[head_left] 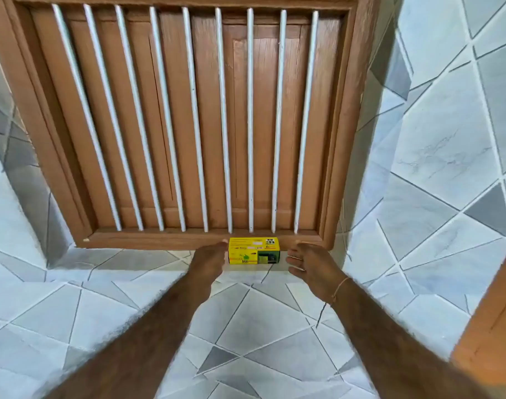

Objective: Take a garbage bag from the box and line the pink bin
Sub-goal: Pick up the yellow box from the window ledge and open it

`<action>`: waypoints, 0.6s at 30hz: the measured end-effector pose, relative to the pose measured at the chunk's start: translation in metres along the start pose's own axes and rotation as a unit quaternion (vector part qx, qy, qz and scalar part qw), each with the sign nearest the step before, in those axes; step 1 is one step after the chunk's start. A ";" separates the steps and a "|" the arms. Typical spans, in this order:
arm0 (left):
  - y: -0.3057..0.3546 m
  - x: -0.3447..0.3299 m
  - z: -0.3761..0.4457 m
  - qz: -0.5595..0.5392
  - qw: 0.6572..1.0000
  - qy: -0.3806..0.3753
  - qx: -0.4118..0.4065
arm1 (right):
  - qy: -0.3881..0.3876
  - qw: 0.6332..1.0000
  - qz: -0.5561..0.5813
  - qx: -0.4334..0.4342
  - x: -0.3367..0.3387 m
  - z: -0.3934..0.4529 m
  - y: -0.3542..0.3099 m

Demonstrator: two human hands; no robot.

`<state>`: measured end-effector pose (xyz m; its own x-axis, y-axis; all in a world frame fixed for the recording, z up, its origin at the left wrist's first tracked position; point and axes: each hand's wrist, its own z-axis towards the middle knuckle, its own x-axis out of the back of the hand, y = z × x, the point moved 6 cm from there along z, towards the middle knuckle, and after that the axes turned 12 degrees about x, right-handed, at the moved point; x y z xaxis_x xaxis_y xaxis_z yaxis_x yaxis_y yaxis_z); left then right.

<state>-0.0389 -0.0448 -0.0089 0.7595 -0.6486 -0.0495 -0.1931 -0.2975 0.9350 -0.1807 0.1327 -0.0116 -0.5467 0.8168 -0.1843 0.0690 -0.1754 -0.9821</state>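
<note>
Now rectangular yellow cardboard box [254, 250] on tiled sill; left hand [210, 259] touching, right hand [309, 263] beside, fingers spread.

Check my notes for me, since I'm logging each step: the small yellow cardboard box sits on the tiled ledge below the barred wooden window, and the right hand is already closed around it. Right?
Not quite. In the head view the right hand is open and apart from the small yellow cardboard box, just beside it. The box does sit on the tiled ledge below the barred wooden window.

Glossy printed cardboard box [254, 250], grained brown wood shutter [188, 110], smooth white bars [223, 122], polished marble-look tiles [274, 326].
</note>
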 end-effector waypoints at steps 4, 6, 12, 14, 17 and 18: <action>0.013 -0.019 0.040 0.088 0.991 0.090 -0.045 | 0.024 0.999 -0.017 -0.022 0.001 0.054 0.010; 0.014 -0.029 0.058 0.144 0.983 0.103 -0.042 | 0.018 0.998 -0.050 -0.017 -0.003 0.077 0.018; -0.001 -0.036 0.074 0.118 0.977 0.169 -0.058 | 0.019 0.993 -0.101 0.050 -0.006 0.096 0.032; 0.004 -0.031 0.066 0.033 0.977 0.190 -0.091 | 0.032 0.992 -0.073 0.100 -0.005 0.088 0.024; 0.009 -0.025 0.052 -0.118 0.981 0.119 -0.094 | 0.021 0.993 -0.003 0.112 -0.011 0.070 0.020; 0.010 -0.022 0.048 -0.139 0.982 0.088 -0.094 | 0.015 0.994 0.020 0.109 -0.014 0.063 0.018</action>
<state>-0.0870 -0.0670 -0.0150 0.8653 -0.4246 -0.2663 0.1423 -0.3014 0.9428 -0.2246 0.0830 -0.0245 -0.5219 0.8222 -0.2271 -0.0947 -0.3205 -0.9425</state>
